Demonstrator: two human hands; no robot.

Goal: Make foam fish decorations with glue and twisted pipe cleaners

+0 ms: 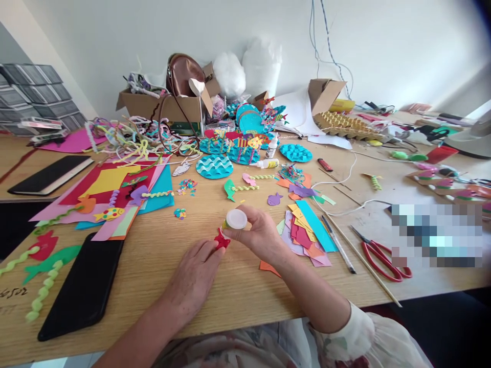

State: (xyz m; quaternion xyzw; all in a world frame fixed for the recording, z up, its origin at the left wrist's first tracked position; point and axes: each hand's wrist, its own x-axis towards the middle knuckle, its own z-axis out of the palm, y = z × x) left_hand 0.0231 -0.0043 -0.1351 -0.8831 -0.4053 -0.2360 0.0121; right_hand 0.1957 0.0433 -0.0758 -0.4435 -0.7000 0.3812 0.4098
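Note:
My right hand [259,232] grips a small glue bottle [236,220], its round white base turned up toward me and its tip pointing down at a small red paper piece [221,239]. With its fingertips, my left hand [199,271] presses the red piece against the wooden table [153,276]. Just behind my hands lie a green paper fish [229,189] with a twisted light-green stem and a purple paper fish [274,199]. Small round paper dots [180,213] sit to the left.
Paper scraps [301,232], a pen [339,245], a thin stick [364,258] and red-handled pliers [383,260] lie on the right. At the left are a black phone [82,291] and coloured sheets [95,194]. Blue wavy discs [214,167] and boxes [172,110] stand behind.

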